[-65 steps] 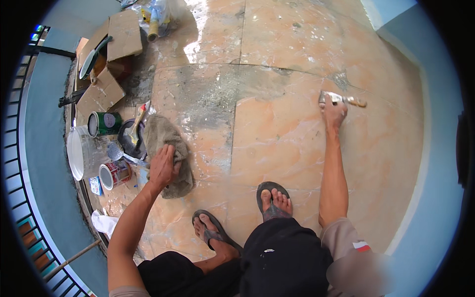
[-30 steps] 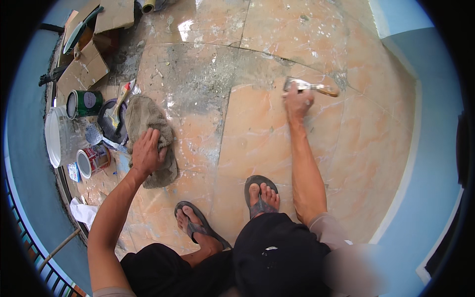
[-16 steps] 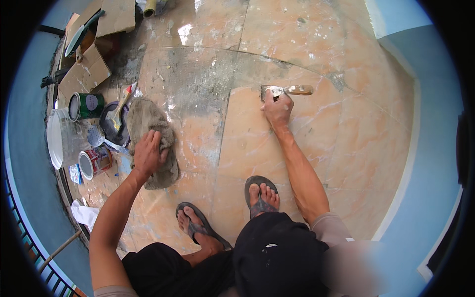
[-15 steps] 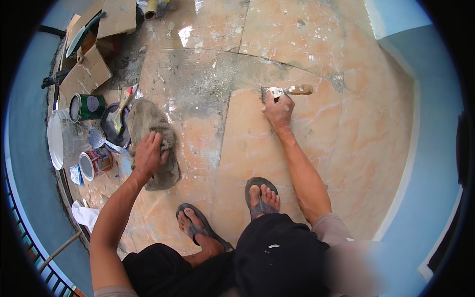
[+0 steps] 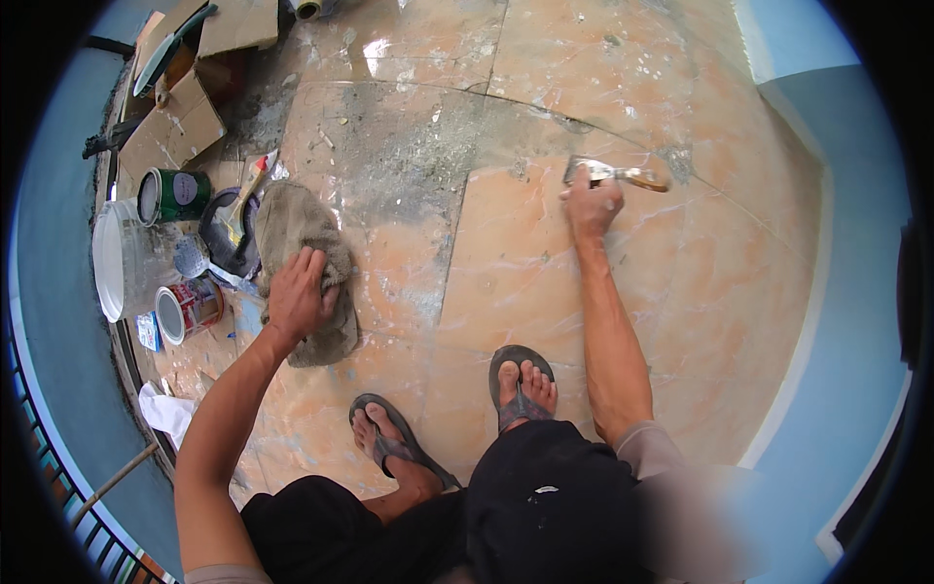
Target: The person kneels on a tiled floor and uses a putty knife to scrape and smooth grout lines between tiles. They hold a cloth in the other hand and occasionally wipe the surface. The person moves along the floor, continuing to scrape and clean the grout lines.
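Note:
Out over the tiled floor, my right hand (image 5: 593, 207) is closed on a putty knife (image 5: 601, 170), its broad metal blade to the left and its wooden handle to the right. The knife is slightly blurred, and whether its blade touches the tile cannot be made out. My left hand (image 5: 302, 292) has its fingers curled into a bunched grey-brown towel (image 5: 289, 216) lying on the floor at the left. Part of the towel is hidden under that hand. Just left of the towel, a paintbrush (image 5: 239, 216) with a yellowish, paint-marked handle rests in a dark tub (image 5: 216, 216).
At the left wall stand a green can (image 5: 185, 196), a red-and-white can (image 5: 199, 304) and a clear plastic bucket (image 5: 146, 255). Cardboard (image 5: 175, 127) lies farther back, a white cloth (image 5: 165, 413) nearer. Sandalled feet (image 5: 522, 384) are close below; a blue wall (image 5: 856, 253) bounds the right.
My right hand has moved rightward across the tiles with the putty knife. My left hand stays on the towel. The whole view has shifted slightly.

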Demonstrator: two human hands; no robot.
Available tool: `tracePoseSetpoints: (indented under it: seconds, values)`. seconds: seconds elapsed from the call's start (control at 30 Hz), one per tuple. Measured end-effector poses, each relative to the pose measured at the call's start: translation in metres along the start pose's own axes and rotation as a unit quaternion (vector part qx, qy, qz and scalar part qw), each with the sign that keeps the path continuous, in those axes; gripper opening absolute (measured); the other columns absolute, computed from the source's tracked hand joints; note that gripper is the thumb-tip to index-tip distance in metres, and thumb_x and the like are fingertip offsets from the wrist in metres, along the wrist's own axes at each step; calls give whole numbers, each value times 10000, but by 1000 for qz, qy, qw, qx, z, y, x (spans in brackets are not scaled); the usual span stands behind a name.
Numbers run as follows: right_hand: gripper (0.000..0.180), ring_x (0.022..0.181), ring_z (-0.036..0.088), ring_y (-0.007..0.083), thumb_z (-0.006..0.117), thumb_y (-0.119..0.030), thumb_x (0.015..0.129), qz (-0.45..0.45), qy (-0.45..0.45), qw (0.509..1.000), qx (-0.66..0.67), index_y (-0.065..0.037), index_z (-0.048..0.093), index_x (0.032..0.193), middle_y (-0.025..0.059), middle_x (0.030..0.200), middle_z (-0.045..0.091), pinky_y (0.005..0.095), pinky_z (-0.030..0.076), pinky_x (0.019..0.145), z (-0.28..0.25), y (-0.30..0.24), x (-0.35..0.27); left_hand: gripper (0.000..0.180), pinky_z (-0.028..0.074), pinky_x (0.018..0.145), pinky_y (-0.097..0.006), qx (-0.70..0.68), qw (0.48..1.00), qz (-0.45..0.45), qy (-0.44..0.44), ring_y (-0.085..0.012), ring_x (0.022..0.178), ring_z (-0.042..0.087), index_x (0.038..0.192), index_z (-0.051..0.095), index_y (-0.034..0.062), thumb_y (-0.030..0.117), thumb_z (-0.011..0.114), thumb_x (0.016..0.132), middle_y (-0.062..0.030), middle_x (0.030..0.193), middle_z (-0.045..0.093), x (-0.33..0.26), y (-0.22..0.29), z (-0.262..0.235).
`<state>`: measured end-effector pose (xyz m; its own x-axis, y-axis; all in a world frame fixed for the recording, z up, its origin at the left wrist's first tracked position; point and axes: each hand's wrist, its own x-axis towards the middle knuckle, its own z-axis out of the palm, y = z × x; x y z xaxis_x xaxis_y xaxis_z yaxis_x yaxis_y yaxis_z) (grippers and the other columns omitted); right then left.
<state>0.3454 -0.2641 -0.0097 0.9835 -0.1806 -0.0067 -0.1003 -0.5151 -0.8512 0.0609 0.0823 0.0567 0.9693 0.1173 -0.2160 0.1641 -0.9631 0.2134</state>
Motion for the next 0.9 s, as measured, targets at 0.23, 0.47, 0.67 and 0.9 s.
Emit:
tracePoseSetpoints:
  seconds: [0.23,0.47,0.67,0.9]
  values:
    - [352,519,717,233,667,-199,999,-21,-117,993,9,69,672,771,134,630,712,360,568,522,24,-4,-28,462,482,862,-502,2,1000,5,-9,-426,1034,569,1110,512,22,142,773,748,-193,1048,549,1,-1,1]
    - [345,505,707,227,697,-220,973,111,72,991,18,22,669,730,127,608,706,369,566,503,-22,19,51,465,480,868,-505,1,1000,9,1,-433,1040,570,1104,512,17,145,775,743,-208,1056,553,6,-1,-1]
    - [355,515,715,227,664,-199,985,-49,-51,997,15,60,685,744,143,602,704,365,576,516,16,10,8,453,487,840,-486,16,1000,18,16,-391,1005,575,1080,521,45,158,802,743,-166,1033,548,1,-2,5]
    - [363,510,715,237,670,-202,973,64,34,997,25,78,688,743,178,650,721,363,575,499,-6,18,59,451,492,845,-490,16,1000,11,6,-394,1019,573,1078,528,44,164,803,743,-165,1033,549,4,-3,4]
